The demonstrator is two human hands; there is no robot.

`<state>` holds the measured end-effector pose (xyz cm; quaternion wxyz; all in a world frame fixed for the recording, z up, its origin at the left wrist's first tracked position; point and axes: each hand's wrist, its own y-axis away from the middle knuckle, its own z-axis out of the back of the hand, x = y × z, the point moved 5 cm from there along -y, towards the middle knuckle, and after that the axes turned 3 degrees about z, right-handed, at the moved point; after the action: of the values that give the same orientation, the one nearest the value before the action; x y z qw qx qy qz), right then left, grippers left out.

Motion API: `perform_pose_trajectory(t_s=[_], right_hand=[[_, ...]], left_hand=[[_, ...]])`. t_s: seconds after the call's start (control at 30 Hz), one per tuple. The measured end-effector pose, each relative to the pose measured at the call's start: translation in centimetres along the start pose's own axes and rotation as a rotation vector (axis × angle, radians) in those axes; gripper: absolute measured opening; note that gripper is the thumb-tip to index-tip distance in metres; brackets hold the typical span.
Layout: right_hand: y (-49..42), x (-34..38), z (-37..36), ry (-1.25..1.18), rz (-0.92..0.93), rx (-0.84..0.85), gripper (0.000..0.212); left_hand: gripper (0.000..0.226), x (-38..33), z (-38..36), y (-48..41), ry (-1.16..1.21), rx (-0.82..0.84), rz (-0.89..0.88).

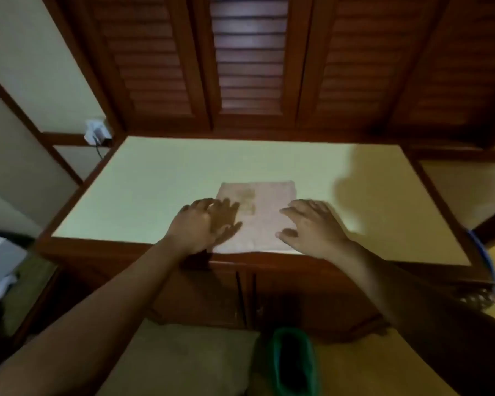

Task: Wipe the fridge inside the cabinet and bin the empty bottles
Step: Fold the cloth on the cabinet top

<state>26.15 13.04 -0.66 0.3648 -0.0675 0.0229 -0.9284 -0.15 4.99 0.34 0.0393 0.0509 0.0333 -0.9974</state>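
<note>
A folded pale pink cloth (262,207) with a brownish stain lies on the cream top of a wooden cabinet (143,184), near its front edge. My left hand (207,224) lies flat on the cloth's left side, fingers straight. My right hand (312,227) hovers over or touches the cloth's right edge with fingers spread and slightly bent; contact is blurred. The two cabinet doors (212,292) below the top are closed. No fridge or bottles are in view.
Louvred wooden doors (249,61) rise behind the cabinet. A white plug with a cable (96,132) sits at the back left. A green bin (293,364) stands on the floor in front of the cabinet. A dark bin with a bag (0,252) is at the left.
</note>
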Motion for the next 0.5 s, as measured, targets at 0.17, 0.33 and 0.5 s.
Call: perform_pose_trajectory(t_s=[0.17, 0.33, 0.5], right_hand=[[1.5, 0.1, -4.6, -0.011, -0.001, 0.052, 0.051], [2.6, -0.2, -5.8, -0.006, -0.009, -0.005, 0.041], [5.4, 0.5, -6.1, 0.029, 0.052, -0.06, 0.067]], left_hand=[[0.057, 0.6, -6.3, 3.2, 0.07, 0.042, -0.175], [0.051, 1.3, -8.0, 4.2, 0.117, -0.004, -0.212], [0.053, 1.5, -8.3, 6.6, 0.08, -0.107, -0.35]])
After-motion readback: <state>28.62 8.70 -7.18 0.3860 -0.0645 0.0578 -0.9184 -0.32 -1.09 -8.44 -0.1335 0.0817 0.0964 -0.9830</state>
